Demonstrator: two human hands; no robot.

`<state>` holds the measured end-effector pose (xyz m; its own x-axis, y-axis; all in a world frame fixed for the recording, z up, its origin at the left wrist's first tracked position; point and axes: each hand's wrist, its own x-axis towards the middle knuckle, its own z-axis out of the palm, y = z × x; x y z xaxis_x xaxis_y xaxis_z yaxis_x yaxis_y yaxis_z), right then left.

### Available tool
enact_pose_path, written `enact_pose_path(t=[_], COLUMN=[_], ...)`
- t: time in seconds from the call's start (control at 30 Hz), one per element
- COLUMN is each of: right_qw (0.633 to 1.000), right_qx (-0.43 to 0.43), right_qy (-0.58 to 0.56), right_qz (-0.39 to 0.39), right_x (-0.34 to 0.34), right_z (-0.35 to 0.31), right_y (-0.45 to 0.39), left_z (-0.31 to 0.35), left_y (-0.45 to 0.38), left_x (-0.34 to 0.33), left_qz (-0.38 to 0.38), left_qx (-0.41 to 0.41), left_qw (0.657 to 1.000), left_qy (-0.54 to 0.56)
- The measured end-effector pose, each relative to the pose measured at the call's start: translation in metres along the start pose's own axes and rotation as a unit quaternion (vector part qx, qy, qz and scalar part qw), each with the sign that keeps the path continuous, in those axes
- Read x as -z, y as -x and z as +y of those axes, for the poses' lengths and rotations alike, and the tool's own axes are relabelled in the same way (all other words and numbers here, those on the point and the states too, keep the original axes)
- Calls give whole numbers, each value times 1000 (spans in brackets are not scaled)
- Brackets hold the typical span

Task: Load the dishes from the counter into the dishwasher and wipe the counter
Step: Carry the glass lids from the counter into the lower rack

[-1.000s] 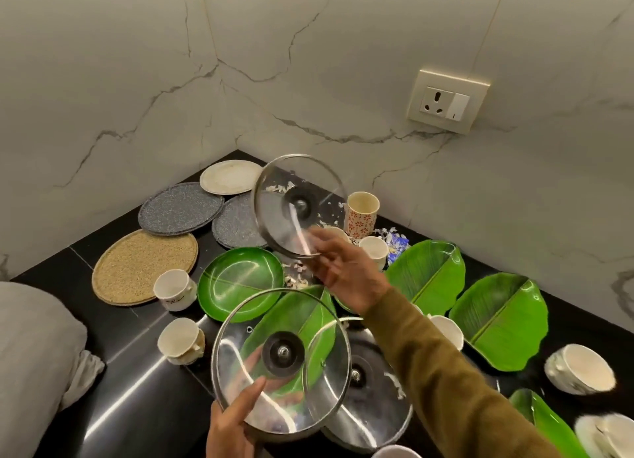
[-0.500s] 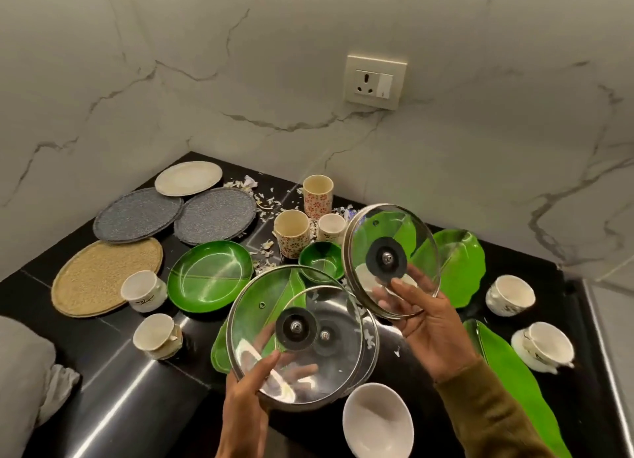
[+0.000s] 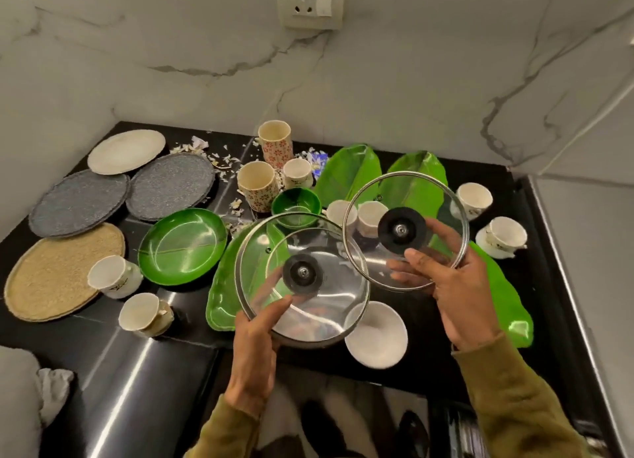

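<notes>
Head view: my left hand (image 3: 255,334) grips two stacked glass lids (image 3: 302,279) by the rim; my right hand (image 3: 456,286) pinches a third lid (image 3: 404,231) — gathered, I judge, for one dishwasher trip.

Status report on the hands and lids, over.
Left hand grips two stacked glass lids at the rim. Right hand holds a third glass lid. Cups, green plates, crumbs remain on the counter.
</notes>
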<state>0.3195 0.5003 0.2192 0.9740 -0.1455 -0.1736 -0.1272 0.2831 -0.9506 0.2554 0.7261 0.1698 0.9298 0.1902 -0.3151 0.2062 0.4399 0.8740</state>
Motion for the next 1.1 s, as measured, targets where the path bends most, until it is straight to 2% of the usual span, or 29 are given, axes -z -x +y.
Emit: enact_pose_path(t=[0.33,0.7,0.9,1.1], right_qw=[997,990,983,977], right_qx=[28,39,34,35], right_qy=[31,101,135,139], right_qz=[67,85,120,160], right_x=[74,206,265,299], right_z=[-18,-17,-8,9], right_y=[65,181,248,309], left_z=[-21,-100,-134,-156], left_y=[62,202,269,303], left_x=[-43,-91,-104,-103], left_qz=[-57,-75,-101,-143], left_qx=[11,19,53,92], left_qw=[998,997,993,984], left_qy=[-30,-13,-30,-55])
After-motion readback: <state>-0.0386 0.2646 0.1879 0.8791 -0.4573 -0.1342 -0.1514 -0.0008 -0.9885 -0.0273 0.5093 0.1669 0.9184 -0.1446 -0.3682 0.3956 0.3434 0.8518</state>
